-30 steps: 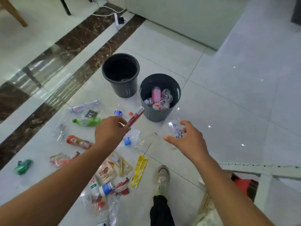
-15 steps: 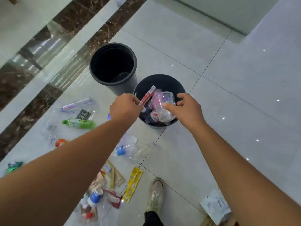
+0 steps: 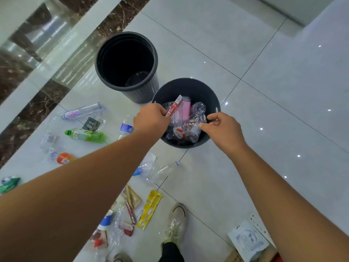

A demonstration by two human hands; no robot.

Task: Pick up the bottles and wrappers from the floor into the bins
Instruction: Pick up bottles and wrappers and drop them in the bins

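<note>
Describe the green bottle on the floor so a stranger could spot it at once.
Find the fuller dark bin. On the floor to its left lie clear bottles. Among them, on its side, is the green bottle, the only bright green one.

Pink lettering on the clear water bottle (image 3: 81, 112) looks like "evian", while the dark packet's (image 3: 91, 124) pale characters are too small to read.

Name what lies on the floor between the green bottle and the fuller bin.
In the head view, a clear bottle with a blue label lies there.
</note>
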